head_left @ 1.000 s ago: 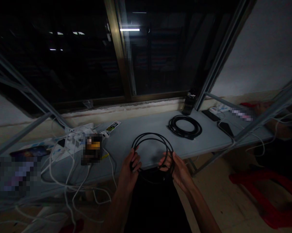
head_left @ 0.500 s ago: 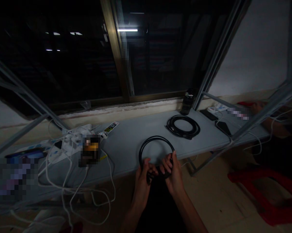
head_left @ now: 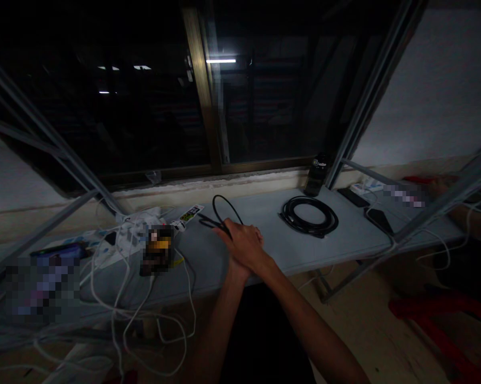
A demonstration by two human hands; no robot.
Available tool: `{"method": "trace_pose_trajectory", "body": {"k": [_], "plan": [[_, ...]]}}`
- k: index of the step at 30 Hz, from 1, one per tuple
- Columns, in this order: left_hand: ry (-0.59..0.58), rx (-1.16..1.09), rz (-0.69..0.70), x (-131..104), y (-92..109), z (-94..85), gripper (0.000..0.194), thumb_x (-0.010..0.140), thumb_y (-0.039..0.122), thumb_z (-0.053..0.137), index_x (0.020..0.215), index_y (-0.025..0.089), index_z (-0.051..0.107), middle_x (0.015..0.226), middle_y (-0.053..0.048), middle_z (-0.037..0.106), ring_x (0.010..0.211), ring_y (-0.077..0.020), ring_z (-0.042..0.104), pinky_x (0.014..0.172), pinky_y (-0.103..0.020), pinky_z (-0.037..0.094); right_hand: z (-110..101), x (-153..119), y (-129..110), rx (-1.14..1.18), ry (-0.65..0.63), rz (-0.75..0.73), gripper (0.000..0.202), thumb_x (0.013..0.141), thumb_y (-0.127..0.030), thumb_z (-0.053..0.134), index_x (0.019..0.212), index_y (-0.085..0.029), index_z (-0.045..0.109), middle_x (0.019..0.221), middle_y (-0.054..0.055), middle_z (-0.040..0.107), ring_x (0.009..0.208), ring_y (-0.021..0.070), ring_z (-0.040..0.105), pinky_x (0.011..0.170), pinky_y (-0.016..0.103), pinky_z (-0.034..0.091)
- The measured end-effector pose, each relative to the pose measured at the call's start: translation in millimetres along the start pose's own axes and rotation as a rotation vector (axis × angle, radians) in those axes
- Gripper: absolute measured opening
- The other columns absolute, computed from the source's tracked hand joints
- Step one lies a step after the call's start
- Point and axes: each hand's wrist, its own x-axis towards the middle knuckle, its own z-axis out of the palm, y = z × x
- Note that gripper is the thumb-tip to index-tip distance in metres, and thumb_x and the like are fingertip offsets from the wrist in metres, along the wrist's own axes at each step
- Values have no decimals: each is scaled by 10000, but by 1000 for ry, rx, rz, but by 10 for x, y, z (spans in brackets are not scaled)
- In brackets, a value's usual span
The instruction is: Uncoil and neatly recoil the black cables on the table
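Observation:
A black cable [head_left: 223, 197] is bunched in my hands above the table's front half, with one loop rising behind them and more strands sticking out to the left. My right hand [head_left: 246, 244] lies across the top, its fingers closed round the cable. Under it is my left hand [head_left: 237, 268], mostly covered, with a few curled fingertips showing on the right. Beyond them to the right, a second black cable coil [head_left: 309, 230] lies flat on the grey table [head_left: 264, 266].
A dark bottle [head_left: 316, 175] stands by the window ledge. At left are white cords [head_left: 124, 298], a power strip [head_left: 134, 234] and a blurred black-and-yellow object [head_left: 157, 250]. Metal posts [head_left: 368, 101] frame the table. A person's arm [head_left: 460, 210] and a red stool [head_left: 444, 314] are at right.
My hands have moved up and forward over the table. My right hand has crossed over the left, and the round cable loop has become a narrower bunch turned to the left.

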Motion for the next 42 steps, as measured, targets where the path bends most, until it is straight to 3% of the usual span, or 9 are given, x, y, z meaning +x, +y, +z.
{"method": "trace_pose_trajectory", "body": {"k": [3,6,13,18,22,27,32,37,42], "plan": [[-122,-149,-176,-229,-210,-127,457,1151,359,441,1379,87,729,1461,-241,721,1391,-295,723,1157,-411,600,202,34,-48,-311,-212,-80,479,1232,-611,492,1313,-209,740,1123,132,799,1002,295,784,919,342,557],[-177,-265,-262,-503,-298,-401,591,1139,375,428,1596,54,621,1662,-251,589,1588,-321,573,1293,-448,505,281,-87,27,-347,-352,-154,480,1239,-582,485,1371,-197,739,1185,121,799,1063,308,783,935,359,584],[-163,-154,-194,-835,-143,-869,628,1109,399,434,1718,351,583,1789,-30,490,1711,-288,399,1393,-516,376,305,-395,251,-206,-452,-174,570,1185,-686,563,1392,-184,736,1258,132,782,1173,338,750,1030,405,574],[-230,-151,-196,-878,-148,-953,614,1123,343,367,1673,293,636,1756,-63,532,1702,-279,417,1356,-556,388,391,-459,280,-145,-457,-175,540,1166,-678,620,1410,-207,725,1308,121,768,1219,336,727,1064,403,552],[-215,-155,-182,-841,-153,-947,489,1131,354,456,1519,268,741,1644,-101,649,1635,-281,518,1382,-534,362,378,-434,289,67,-348,-122,410,1184,-590,633,1210,-199,753,1168,87,770,1082,264,726,981,339,533],[54,-89,-50,-720,-72,-855,222,1089,371,655,1023,205,786,1373,-159,774,1435,-280,698,1306,-475,500,273,-332,336,920,125,236,593,1088,-761,655,891,-205,593,729,-38,502,638,138,478,639,262,433],[78,12,58,-620,-45,-821,114,1040,284,728,1059,179,767,1293,-174,780,1288,-291,775,1231,-472,565,271,-378,452,1579,425,531,651,862,-743,924,918,-220,540,724,-100,325,572,87,275,600,241,467],[81,204,143,-558,-54,-1031,360,926,453,888,1074,151,759,1164,-153,794,1073,-336,821,983,-482,667,410,-615,621,1609,430,582,678,781,-652,1024,882,-227,506,785,-48,498,696,127,529,732,287,576],[119,267,341,-579,-1,-1090,324,902,410,897,1093,186,761,1209,-123,802,1116,-297,801,1021,-466,652,485,-832,731,1371,366,581,651,794,-660,1001,1035,-210,598,882,11,682,814,188,681,800,307,571]]}}
